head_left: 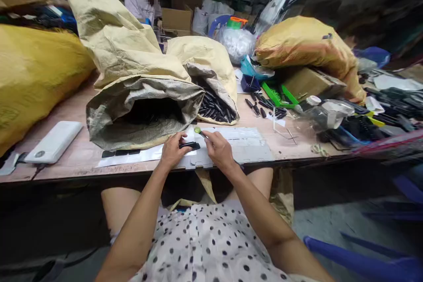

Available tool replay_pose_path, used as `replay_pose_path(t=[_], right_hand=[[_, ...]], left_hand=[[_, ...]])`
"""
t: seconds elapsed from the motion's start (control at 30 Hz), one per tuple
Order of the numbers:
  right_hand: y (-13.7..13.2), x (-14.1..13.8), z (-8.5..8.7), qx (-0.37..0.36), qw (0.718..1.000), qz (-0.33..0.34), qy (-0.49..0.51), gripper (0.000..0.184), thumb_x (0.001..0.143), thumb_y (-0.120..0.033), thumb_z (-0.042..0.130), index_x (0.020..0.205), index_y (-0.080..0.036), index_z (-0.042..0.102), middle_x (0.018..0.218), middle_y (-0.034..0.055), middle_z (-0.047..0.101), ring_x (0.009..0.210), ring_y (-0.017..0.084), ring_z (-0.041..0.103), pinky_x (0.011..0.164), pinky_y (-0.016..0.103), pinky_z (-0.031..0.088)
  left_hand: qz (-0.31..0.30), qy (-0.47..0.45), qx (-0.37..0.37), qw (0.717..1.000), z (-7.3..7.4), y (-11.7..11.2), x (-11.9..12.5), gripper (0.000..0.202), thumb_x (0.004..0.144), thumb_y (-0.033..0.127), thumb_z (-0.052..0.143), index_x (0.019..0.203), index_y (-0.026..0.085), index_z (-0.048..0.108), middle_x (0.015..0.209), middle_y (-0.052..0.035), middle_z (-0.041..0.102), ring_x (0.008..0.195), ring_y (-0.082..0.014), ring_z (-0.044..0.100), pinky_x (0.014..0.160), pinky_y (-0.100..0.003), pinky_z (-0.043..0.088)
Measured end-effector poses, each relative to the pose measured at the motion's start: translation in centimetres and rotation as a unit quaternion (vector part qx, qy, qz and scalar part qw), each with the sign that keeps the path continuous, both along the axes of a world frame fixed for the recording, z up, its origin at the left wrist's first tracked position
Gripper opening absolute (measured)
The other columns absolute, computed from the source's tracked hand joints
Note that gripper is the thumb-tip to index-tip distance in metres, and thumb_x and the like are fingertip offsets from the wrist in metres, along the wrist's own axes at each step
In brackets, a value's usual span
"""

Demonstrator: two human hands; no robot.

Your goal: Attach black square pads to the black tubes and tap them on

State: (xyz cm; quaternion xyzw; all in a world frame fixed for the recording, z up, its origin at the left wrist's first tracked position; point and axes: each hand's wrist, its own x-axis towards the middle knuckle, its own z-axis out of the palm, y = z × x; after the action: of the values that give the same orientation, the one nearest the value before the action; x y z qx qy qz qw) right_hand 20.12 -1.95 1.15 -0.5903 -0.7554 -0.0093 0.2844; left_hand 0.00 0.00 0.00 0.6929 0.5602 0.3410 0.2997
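Pinching a black elongated part [191, 145] in the left hand [172, 150], low over the table [84, 150]; pinching a slim green-tipped tool [201, 132] in the right hand [218, 148], near that part; judged as mid-handling, calling for a steady left grip and careful tool alignment; noted beyond the left fingers, an open sack [105, 119]; right of the right fingers, a green tray [269, 94]; farther beyond, a dim, cluttered room with another person [136, 1].

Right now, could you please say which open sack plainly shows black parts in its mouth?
The smaller sack, right of the large sack: black parts fill its mouth, while the other's opening looks dark.
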Motion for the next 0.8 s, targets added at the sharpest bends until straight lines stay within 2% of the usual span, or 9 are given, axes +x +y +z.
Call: replay_pose_path(t=[0.1, 0.17, 0.43, 0.7, 0.8], right_hand=[[1.5, 1.2, -0.2, -0.031, 0.998, -0.028, -0.038, 0.035, 0.097, -0.017, 0.05, 0.124, -0.026, 0.072, 0.096, 0.0061, 0.065, 0.091, 0.021, 0.058, 0.078, 0.028, 0.045], [2.1, 1.6, -0.5, -0.041, 0.996, -0.044, -0.065, 0.034, 0.096, -0.017, 0.051, 0.121, -0.025, 0.073, 0.094, 0.0072, 0.064, 0.09, 0.022, 0.056, 0.076, 0.03, 0.043], [1.9, 1.3, -1.6, -0.039, 0.991, -0.066, -0.113, 0.034, 0.097, -0.019, 0.051, 0.124, -0.026, 0.07, 0.098, 0.0091, 0.061, 0.091, 0.024, 0.049, 0.075, 0.032, 0.037], [2.0, 1.2, -1.4, -0.037, 0.99, -0.069, -0.115, 0.034, 0.097, -0.019, 0.05, 0.123, -0.025, 0.07, 0.098, 0.0093, 0.061, 0.092, 0.025, 0.049, 0.076, 0.033, 0.038], [2.0, 1.1, -1.3, -0.039, 0.99, -0.069, -0.114, 0.033, 0.097, -0.019, 0.051, 0.122, -0.025, 0.071, 0.098, 0.0091, 0.062, 0.091, 0.025, 0.049, 0.075, 0.032, 0.038]], left_hand=[[-0.029, 0.006, 0.024, 0.999, 0.1, 0.2, 0.0, 0.015, 0.081, 0.03, 0.07, 0.095, 0.024, 0.072, 0.097, -0.0027, 0.074, 0.095, -0.0239, 0.066, 0.089, -0.037, 0.052], [-0.04, 0.011, 0.036, 0.999, 0.0, 0.3, -0.1, 0.012, 0.085, 0.031, 0.066, 0.092, 0.024, 0.073, 0.097, -0.0033, 0.074, 0.098, -0.0241, 0.065, 0.091, -0.037, 0.051], [-0.032, 0.046, 0.056, 0.997, -0.6, 0.6, -0.3, 0.03, 0.099, 0.035, 0.046, 0.089, 0.024, 0.072, 0.09, -0.0029, 0.072, 0.093, -0.0226, 0.063, 0.09, -0.035, 0.048], [-0.033, 0.064, 0.058, 0.996, -0.7, 0.8, -0.4, 0.032, 0.099, 0.036, 0.042, 0.085, 0.024, 0.069, 0.09, -0.0038, 0.071, 0.093, -0.0229, 0.06, 0.09, -0.037, 0.048], [-0.038, 0.056, 0.055, 0.996, 0.1, 0.5, -0.4, 0.031, 0.097, 0.036, 0.044, 0.083, 0.023, 0.068, 0.087, -0.0045, 0.07, 0.091, -0.0234, 0.06, 0.089, -0.038, 0.049]])
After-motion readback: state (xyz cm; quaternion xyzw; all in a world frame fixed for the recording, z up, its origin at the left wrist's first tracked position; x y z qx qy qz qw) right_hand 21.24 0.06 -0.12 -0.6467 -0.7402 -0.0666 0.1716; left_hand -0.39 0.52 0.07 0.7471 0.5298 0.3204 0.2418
